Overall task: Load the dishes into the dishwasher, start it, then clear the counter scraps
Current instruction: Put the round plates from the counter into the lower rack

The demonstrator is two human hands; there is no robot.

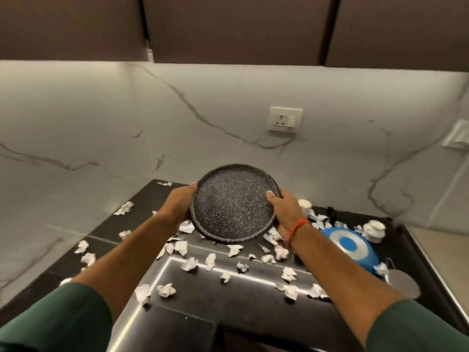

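Note:
A round black speckled plate (234, 203) is held up above the dark counter (228, 301), tilted toward me. My left hand (177, 203) grips its left rim and my right hand (285, 209) grips its right rim, thumb on the face. Several crumpled white paper scraps (189, 264) lie scattered over the counter beneath. A blue pan (349, 246) lies upside down at the right, under my right forearm. Small white cups (374, 231) stand at the back right. The dishwasher is out of view.
A marble backsplash with a wall socket (285, 119) rises behind the counter, and dark cabinets hang overhead. A grey round utensil (403, 283) lies at the counter's right edge. Another pale cup (304, 204) sits behind my right hand.

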